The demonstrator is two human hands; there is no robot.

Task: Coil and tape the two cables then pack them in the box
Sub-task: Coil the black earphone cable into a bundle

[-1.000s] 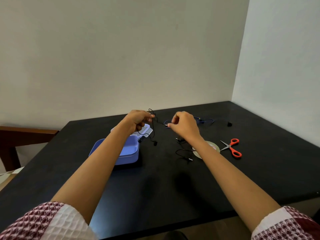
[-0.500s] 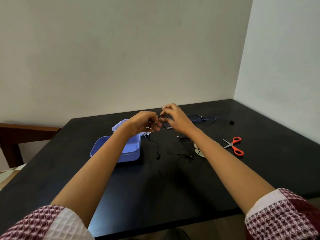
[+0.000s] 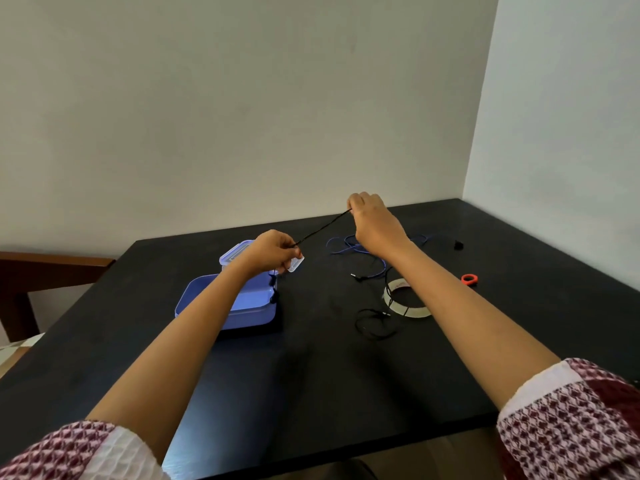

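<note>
Black table [image 3: 311, 393], blue box [image 3: 257, 315], tape roll [image 3: 412, 313], blue cable [image 3: 346, 252]

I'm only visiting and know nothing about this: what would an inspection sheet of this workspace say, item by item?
Surface: black table, set in a room corner.
Job's things: black cable taut between both hands; blue cable loose on the table; blue box open, lid behind it; tape roll lying flat.
Clutter: orange-handled scissors, mostly hidden by the right arm; small black object, too small to identify.
Hands: left hand and right hand each pinch the black cable.
Cables: the black cable's slack crosses the tape roll; neither cable is coiled or taped.
Surroundings: plain walls; brown wooden furniture at left.
</note>
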